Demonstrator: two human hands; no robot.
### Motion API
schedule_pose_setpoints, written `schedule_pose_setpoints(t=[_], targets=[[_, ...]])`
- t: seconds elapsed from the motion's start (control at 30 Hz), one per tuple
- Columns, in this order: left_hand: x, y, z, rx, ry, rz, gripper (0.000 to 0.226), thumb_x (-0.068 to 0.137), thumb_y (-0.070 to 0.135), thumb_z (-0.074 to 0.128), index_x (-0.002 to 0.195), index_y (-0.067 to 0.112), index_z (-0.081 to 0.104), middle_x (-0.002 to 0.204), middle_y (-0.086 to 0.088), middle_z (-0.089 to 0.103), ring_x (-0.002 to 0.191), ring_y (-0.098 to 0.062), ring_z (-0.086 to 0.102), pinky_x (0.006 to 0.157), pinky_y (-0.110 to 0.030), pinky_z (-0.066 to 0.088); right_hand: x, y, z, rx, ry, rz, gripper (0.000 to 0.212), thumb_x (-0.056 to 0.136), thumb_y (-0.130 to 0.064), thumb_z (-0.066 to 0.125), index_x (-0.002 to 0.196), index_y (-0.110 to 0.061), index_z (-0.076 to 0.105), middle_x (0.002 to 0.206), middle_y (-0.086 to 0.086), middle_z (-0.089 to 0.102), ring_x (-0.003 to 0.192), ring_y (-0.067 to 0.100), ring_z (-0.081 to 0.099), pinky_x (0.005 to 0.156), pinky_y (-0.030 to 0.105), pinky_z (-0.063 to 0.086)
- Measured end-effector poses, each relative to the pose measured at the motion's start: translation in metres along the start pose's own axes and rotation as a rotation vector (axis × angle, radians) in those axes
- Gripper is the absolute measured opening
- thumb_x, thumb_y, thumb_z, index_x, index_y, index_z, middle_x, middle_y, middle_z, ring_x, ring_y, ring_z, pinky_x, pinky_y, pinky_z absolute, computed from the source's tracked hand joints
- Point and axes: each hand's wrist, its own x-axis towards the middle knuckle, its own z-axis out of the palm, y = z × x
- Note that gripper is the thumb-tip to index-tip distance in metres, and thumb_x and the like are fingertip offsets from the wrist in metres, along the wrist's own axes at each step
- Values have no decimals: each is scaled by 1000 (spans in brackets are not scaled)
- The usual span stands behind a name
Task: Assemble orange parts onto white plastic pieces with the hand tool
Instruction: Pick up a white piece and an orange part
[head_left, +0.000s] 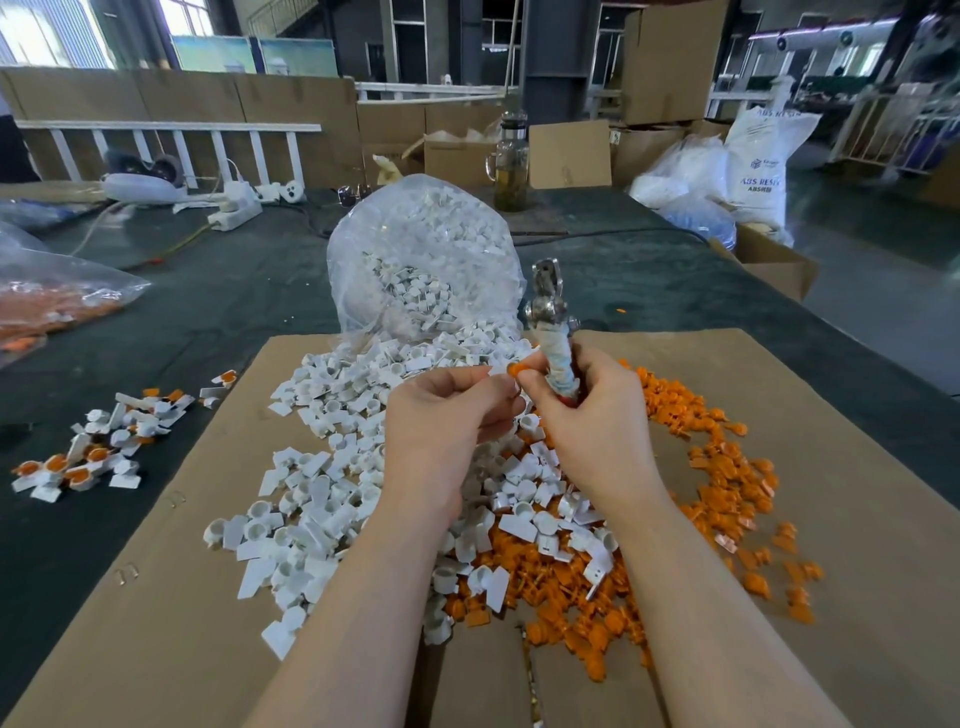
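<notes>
My right hand (592, 415) grips the cloth-wrapped handle of a metal hand tool (550, 317), whose jaws point up and away. Its fingertips also pinch a small orange part (517, 370). My left hand (441, 415) is curled just left of it, fingertips meeting the orange part; a white piece inside it is mostly hidden. Both hands hover over a heap of white plastic pieces (322, 499) on a cardboard sheet (831, 519). Loose orange parts (727, 478) lie to the right and in front.
A clear bag of white pieces (421, 260) stands behind the heap. Assembled white-and-orange pieces (93, 452) lie at the left on the dark table. A bag of orange parts (47, 306) sits far left. A glass jug (511, 166) and cardboard boxes stand at the back.
</notes>
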Motion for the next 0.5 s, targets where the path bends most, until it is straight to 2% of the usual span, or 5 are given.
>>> schedule_pose_setpoints(t=[0.23,0.33,0.4,0.5], targets=[[-2,2,1,5,20,29,4,80,2,76,80,3,73,73,-16,75,66,-19,74,58,-22,56,0,1,1,21,20,17,9,88,-18,71,96,-20,67,74,-20,63,74,-10,60,64,5,43],[-2,3,1,3,34,31,6,80,2,77,80,5,72,72,-13,75,67,-19,74,57,-21,56,1,2,0,28,17,51,7,88,-23,71,92,-23,64,67,-22,60,66,-9,58,59,5,42],[-1,3,0,2,43,27,6,80,2,77,80,5,71,72,-11,75,67,-18,74,58,-22,56,2,2,-2,-40,24,56,10,88,-28,70,91,-26,61,66,-20,59,62,-7,56,55,10,41],[0,4,-2,-11,62,14,6,81,1,76,81,5,71,72,-11,75,65,-18,74,57,-21,57,4,3,-10,-310,91,26,16,87,-31,70,89,-32,54,72,-19,57,67,1,57,56,22,47]])
